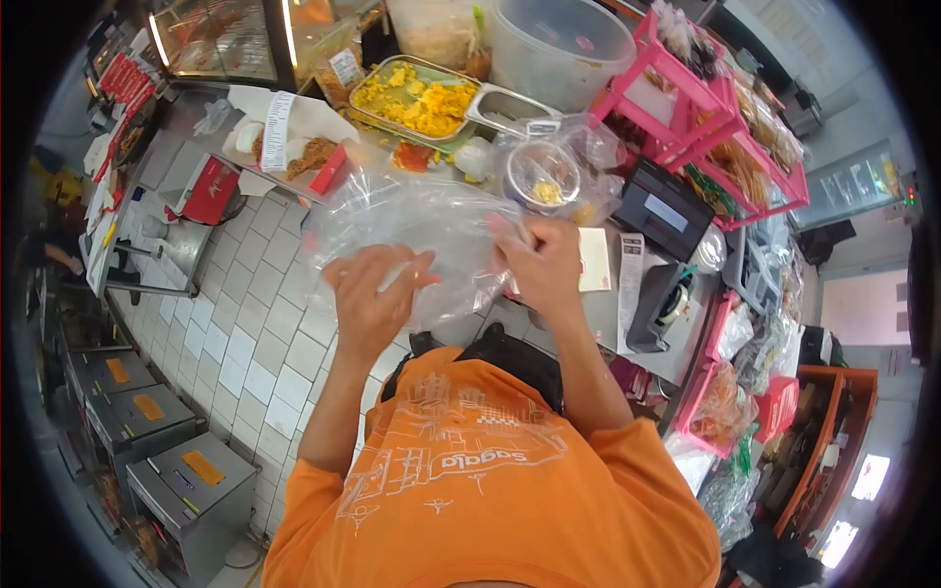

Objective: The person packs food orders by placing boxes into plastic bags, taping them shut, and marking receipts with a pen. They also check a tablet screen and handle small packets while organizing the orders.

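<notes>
A clear plastic bag (421,220) is spread between my two hands in front of my orange shirt. My left hand (377,294) grips its near left side with bent fingers. On the right, my right hand (541,257) pinches the bag's edge, fingers closed. Just beyond the bag, food in white paper (338,127) lies with a printed receipt (277,132) on it. A metal tray (397,69) of yellow food and a round tub (541,176) with a little yellow food stand on the counter past the bag.
A large clear bin (564,44) stands at the back beside a pink rack (676,98). At the right are a dark screen (662,211) and a tape dispenser (662,309). Grey metal units (191,500) stand at the lower left on a tiled floor. Part of another person's arm shows far left.
</notes>
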Demonstrator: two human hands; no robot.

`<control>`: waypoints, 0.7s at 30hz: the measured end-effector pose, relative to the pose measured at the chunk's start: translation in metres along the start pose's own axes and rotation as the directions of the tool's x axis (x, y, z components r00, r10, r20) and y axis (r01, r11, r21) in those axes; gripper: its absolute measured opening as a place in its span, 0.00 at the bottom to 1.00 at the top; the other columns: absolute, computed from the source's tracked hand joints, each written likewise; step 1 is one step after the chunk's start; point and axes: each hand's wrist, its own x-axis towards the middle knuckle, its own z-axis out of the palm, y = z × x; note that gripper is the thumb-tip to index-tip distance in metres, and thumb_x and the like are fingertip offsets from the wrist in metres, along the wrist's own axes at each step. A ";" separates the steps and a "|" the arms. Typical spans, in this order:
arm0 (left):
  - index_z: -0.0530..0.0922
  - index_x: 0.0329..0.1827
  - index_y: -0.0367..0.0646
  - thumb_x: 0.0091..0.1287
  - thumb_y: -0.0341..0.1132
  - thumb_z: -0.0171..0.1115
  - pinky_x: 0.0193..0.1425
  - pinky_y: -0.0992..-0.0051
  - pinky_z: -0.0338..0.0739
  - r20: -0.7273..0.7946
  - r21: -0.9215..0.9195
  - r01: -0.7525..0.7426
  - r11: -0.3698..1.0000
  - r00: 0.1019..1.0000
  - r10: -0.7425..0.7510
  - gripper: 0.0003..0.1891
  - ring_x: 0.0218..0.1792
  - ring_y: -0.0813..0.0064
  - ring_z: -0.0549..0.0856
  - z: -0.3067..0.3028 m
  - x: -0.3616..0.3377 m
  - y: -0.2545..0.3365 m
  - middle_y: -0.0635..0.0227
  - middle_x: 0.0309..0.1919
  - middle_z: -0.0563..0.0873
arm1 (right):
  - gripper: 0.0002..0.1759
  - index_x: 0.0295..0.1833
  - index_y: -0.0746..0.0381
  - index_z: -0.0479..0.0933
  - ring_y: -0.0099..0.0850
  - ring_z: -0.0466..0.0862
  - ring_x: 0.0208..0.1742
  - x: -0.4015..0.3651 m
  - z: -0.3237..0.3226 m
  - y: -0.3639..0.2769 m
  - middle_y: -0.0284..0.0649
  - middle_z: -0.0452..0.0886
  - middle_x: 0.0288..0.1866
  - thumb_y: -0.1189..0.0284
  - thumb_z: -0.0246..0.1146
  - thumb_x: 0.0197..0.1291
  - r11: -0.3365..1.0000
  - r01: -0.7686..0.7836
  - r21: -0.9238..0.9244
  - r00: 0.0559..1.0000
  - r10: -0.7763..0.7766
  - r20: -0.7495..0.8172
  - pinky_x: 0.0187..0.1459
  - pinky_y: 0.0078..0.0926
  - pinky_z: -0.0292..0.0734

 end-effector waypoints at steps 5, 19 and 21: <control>0.81 0.57 0.44 0.65 0.31 0.68 0.68 0.58 0.71 0.719 -0.381 0.852 0.359 0.517 -0.464 0.17 0.65 0.64 0.78 0.016 -0.001 -0.013 0.57 0.58 0.81 | 0.19 0.21 0.62 0.79 0.16 0.70 0.20 0.046 -0.028 0.083 0.29 0.80 0.20 0.68 0.73 0.62 0.914 -0.080 0.397 0.997 0.080 0.016 0.23 0.20 0.61; 0.79 0.52 0.41 0.66 0.23 0.64 0.34 0.81 0.72 0.243 -0.661 0.182 0.728 0.970 -0.022 0.12 0.28 0.77 0.78 0.067 -0.047 0.060 0.76 0.33 0.83 | 0.19 0.21 0.65 0.56 0.24 0.58 0.21 -0.001 -0.042 0.012 0.37 0.53 0.17 0.80 0.64 0.41 0.882 0.222 0.416 0.942 -0.304 0.143 0.23 0.34 0.54; 0.77 0.57 0.42 0.68 0.25 0.64 0.35 0.80 0.74 0.464 -0.621 0.492 0.610 0.858 -0.221 0.15 0.28 0.76 0.80 0.099 -0.078 0.020 0.76 0.33 0.82 | 0.19 0.22 0.65 0.56 0.23 0.59 0.21 -0.006 -0.037 0.006 0.37 0.54 0.17 0.80 0.64 0.41 0.885 0.232 0.403 0.941 -0.309 0.137 0.22 0.33 0.55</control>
